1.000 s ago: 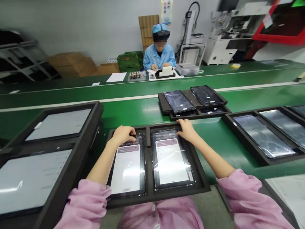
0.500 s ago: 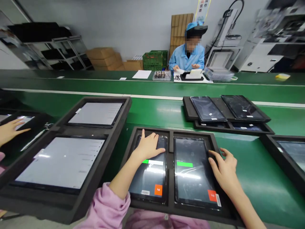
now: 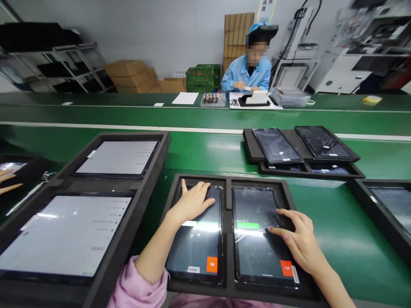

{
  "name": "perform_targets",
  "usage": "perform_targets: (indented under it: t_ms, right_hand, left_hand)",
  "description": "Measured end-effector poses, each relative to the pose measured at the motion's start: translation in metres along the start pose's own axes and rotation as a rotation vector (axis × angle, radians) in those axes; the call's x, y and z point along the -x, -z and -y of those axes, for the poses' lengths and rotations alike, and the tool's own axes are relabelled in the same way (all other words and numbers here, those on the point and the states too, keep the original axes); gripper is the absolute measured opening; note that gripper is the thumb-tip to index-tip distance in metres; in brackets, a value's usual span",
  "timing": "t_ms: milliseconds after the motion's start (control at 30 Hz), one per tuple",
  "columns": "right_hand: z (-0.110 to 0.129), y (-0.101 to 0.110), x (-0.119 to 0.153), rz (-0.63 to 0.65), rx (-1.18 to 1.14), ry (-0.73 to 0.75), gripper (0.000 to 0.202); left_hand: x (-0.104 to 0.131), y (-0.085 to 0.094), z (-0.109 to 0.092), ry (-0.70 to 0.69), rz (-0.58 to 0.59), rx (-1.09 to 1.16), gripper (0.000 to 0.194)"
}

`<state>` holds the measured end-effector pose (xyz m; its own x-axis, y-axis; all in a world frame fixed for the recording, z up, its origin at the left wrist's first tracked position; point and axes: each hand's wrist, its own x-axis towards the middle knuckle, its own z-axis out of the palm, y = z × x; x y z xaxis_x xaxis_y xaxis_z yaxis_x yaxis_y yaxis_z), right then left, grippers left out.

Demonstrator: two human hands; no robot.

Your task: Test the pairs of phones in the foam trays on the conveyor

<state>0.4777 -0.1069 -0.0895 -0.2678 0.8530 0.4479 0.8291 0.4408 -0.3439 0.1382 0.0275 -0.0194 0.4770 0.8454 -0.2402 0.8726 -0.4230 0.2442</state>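
Note:
Two tablets lie side by side in a black foam tray (image 3: 228,222) in front of me. My left hand (image 3: 192,200) rests across the upper part of the left tablet (image 3: 195,252), fingers spread and holding nothing. At the right edge of the right tablet (image 3: 257,256) is my right hand (image 3: 300,239), fingers apart, one fingertip over the screen and another near the edge. Both screens are dark, with a green bar and a red square near the bottom right; the left one also shows a white bar segment.
On the left, another foam tray (image 3: 141,205) holds two tablets with white screens. Stacked trays (image 3: 250,147) with tablets stand at the back right, another tray (image 3: 379,214) at the far right. A person (image 3: 247,77) sits across the green bench (image 3: 205,149); another person's hand (image 3: 8,182) shows at left.
My right hand has moved left, its finger now over the right screen. The bar on the left screen shows differently. The view has shifted slightly, and the person opposite has brought their hands together.

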Motion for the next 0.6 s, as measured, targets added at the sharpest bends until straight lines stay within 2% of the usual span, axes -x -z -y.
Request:
perform_targets:
  t_ms: [67, 200, 300, 433, 500, 533, 600]
  right_hand:
    - [0.002, 0.000, -0.002, 0.014, 0.022, -0.017, 0.046]
    - [0.005, 0.001, -0.002, -0.039, 0.039, -0.086, 0.048]
    - [0.002, 0.001, 0.000, -0.083, 0.020, -0.129, 0.051]
    - [-0.005, 0.002, 0.000, -0.004, 0.081, -0.026, 0.045]
    - [-0.008, 0.001, 0.000, -0.032, 0.148, -0.015, 0.043]
    - [-0.009, -0.001, 0.000, -0.080, 0.184, -0.066, 0.043]
    - [-0.009, -0.006, 0.000, -0.177, 0.261, -0.258, 0.043]
  left_hand:
    - [-0.004, -0.005, -0.009, 0.048, -0.062, -0.031, 0.041]
    - [-0.010, -0.019, -0.027, 0.074, -0.122, -0.042, 0.039]
    - [-0.013, -0.022, -0.032, 0.084, -0.141, -0.044, 0.038]
    - [-0.014, -0.018, -0.034, 0.130, -0.185, -0.075, 0.034]
    - [-0.014, -0.018, -0.036, 0.145, -0.205, -0.093, 0.034]
    - [-0.014, -0.018, -0.037, 0.148, -0.211, -0.100, 0.036]
    - [-0.013, -0.020, -0.038, 0.150, -0.217, -0.110, 0.043]
